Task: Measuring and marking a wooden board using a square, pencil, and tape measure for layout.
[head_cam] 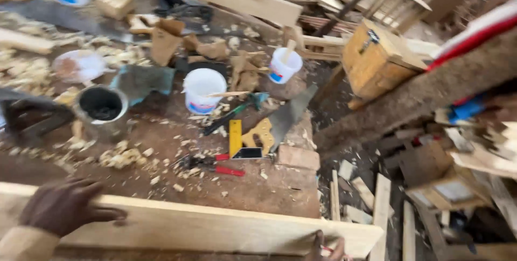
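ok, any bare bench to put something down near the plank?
Best patch: the brown bench top between the plank and the red-handled pliers, beside the brick. Only chips there. Further back it is crowded: metal can, white bucket, saw, shavings. The left hand rests on the plank.

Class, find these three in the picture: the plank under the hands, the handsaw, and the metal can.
plank (215,228), head view, middle of its top face.
handsaw (288,115), head view, on the blade.
metal can (81,111), head view, on its rim.
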